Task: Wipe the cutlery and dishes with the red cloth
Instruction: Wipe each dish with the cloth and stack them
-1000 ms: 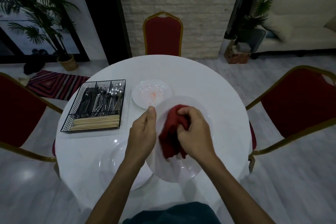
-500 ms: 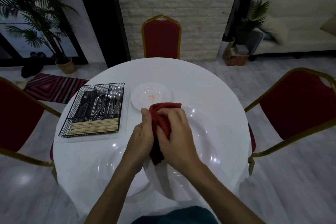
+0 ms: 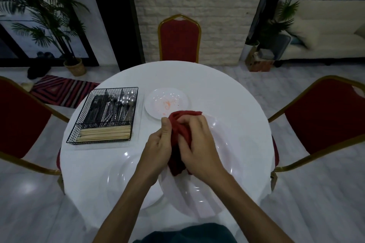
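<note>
A large white plate (image 3: 233,156) is held tilted above the round white table (image 3: 217,89). My left hand (image 3: 158,144) grips the plate's left rim, thumb up. My right hand (image 3: 199,144) holds the bunched red cloth (image 3: 181,130) against the plate's left part. Behind them a small white plate (image 3: 167,100) with orange smears lies flat. A black wire cutlery basket (image 3: 106,114) at the left holds knives, forks, spoons and wooden chopsticks. Another white plate (image 3: 122,175) lies on the table under my left forearm.
Three red chairs with gold frames stand around the table: one at the far side (image 3: 179,39), one at the left (image 3: 17,120), one at the right (image 3: 324,118). A striped rug (image 3: 63,90) and a potted palm (image 3: 75,67) are at the far left.
My right hand has swept the cloth from the plate's middle over to its left rim beside my left hand. The plate has tipped and shifted a little to the right.
</note>
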`<state>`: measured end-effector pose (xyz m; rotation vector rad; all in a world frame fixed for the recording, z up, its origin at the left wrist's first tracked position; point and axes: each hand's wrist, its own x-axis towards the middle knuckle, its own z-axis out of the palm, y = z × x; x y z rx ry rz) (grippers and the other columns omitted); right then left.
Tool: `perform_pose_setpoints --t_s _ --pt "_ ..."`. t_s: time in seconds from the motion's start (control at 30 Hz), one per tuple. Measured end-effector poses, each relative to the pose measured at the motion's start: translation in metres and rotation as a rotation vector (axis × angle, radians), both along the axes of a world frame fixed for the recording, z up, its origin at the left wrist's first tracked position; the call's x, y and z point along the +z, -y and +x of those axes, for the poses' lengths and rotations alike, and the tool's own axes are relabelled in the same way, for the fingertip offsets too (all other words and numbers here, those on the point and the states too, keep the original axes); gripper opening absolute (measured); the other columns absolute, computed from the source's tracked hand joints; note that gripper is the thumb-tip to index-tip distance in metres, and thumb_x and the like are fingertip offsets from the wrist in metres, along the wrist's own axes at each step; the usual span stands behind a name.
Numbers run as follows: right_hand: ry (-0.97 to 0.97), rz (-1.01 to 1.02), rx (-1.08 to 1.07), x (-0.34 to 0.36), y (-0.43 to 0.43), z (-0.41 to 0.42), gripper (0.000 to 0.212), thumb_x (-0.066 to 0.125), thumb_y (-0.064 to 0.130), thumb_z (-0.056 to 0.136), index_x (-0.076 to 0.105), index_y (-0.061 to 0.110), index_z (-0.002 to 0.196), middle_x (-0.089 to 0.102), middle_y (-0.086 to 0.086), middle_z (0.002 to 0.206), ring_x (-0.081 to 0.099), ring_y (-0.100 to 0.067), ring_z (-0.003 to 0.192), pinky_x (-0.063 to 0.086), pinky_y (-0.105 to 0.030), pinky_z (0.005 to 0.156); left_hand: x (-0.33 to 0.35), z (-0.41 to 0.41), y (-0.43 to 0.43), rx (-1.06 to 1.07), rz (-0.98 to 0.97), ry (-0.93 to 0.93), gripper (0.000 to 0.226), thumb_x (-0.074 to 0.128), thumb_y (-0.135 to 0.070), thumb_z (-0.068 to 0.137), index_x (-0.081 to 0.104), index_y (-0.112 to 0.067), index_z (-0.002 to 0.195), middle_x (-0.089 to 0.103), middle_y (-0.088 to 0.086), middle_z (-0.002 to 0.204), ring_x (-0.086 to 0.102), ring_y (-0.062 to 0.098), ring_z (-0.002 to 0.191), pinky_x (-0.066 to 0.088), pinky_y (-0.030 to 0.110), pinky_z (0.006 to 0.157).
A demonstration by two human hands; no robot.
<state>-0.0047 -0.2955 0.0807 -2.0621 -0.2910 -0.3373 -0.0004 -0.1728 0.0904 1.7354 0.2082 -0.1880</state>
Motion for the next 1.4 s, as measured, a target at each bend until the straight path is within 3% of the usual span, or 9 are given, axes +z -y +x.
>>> perform_pose_setpoints --t_s 0.17,0.37,0.47,0.6,0.73,0.8,1.1,1.3,1.4 --pt "-0.037 -0.085 -0.3 -0.007 0.044 0.023 0.03 0.062 0.004 0.09 0.058 0.014 0.117 0.05 0.0 0.121 0.048 -0.003 0.099 0.037 -0.011 0.088 -0.01 -0.002 -0.01 0.021 -0.033 -0.01 0.1 0.024 -0.101 0.069 0.065 -0.036 0.132 0.069 -0.014 0.129 0.06 0.009 0.126 0.045 0.042 0.112" --pt "-0.117 -0.25 -0.406 -0.013 0.035 0.018 0.021 0.056 0.01 0.096 0.051 0.013 0.116 0.036 0.004 0.115 0.056 -0.024 0.091 0.054 -0.041 0.076 -0.008 -0.005 -0.007 0.01 -0.033 -0.053 0.068 0.026 -0.08 0.084 0.074 -0.039 0.109 0.075 -0.021 0.105 0.067 0.001 0.104 0.051 0.031 0.096" --pt "-0.067 -0.138 -0.316 -0.008 0.013 0.01 0.026 0.056 0.008 0.095 0.049 0.017 0.119 0.028 0.012 0.12 0.054 -0.016 0.092 0.051 -0.03 0.076 -0.008 0.0 -0.003 0.008 -0.012 -0.042 0.072 0.023 -0.081 0.085 0.072 -0.038 0.115 0.073 -0.019 0.111 0.063 -0.004 0.107 0.05 0.028 0.096" --pt "-0.109 0.017 0.006 -0.001 -0.013 -0.008 0.032 0.053 0.009 0.098 0.048 0.021 0.128 0.038 0.007 0.128 0.052 -0.006 0.099 0.049 -0.025 0.085 -0.002 0.011 0.0 0.091 -0.019 -0.028 0.075 0.022 -0.078 0.088 0.076 -0.026 0.093 0.078 -0.009 0.082 0.071 0.003 0.086 0.053 0.027 0.078" --pt "-0.231 -0.172 0.295 -0.013 -0.014 -0.03 0.04 0.056 0.012 0.094 0.049 0.026 0.132 0.05 0.007 0.127 0.053 -0.008 0.107 0.051 -0.025 0.094 0.002 0.026 -0.022 0.164 -0.086 0.105 0.051 0.041 -0.06 0.1 0.076 -0.023 0.106 0.079 -0.008 0.1 0.072 0.011 0.103 0.055 0.039 0.098" --pt "-0.303 -0.323 0.347 -0.02 -0.002 -0.035 0.041 0.059 0.015 0.09 0.054 0.028 0.128 0.05 0.012 0.125 0.051 -0.006 0.108 0.049 -0.021 0.093 0.004 0.03 -0.034 0.174 -0.043 0.185 0.04 0.042 -0.048 0.105 0.074 -0.024 0.103 0.078 -0.012 0.097 0.071 0.003 0.097 0.056 0.029 0.089" --pt "-0.215 -0.635 -0.009 -0.014 0.071 0.016 0.037 0.06 0.012 0.079 0.064 0.03 0.111 0.048 0.012 0.109 0.053 -0.015 0.1 0.039 -0.027 0.07 0.003 0.022 -0.041 0.122 -0.048 0.183 0.036 0.039 -0.045 0.106 0.071 -0.031 0.1 0.076 -0.019 0.09 0.069 -0.006 0.086 0.052 0.021 0.077" --pt "-0.019 -0.386 -0.091 -0.018 0.06 0.023 0.039 0.061 0.0 0.074 0.066 0.019 0.107 0.049 0.008 0.107 0.051 -0.013 0.095 0.044 -0.024 0.073 -0.005 0.016 -0.033 -0.077 -0.003 0.071 0.051 0.037 -0.061 0.097 0.075 -0.028 0.105 0.078 -0.013 0.101 0.071 0.003 0.101 0.054 0.032 0.093" --pt "-0.024 -0.273 0.036 -0.011 0.019 0.011 0.033 0.057 0.005 0.074 0.059 0.016 0.104 0.049 0.004 0.107 0.049 -0.013 0.092 0.042 -0.024 0.075 -0.006 0.015 -0.012 -0.079 -0.033 0.062 0.047 0.038 -0.059 0.099 0.077 -0.033 0.098 0.077 -0.018 0.097 0.068 -0.007 0.097 0.052 0.018 0.087"
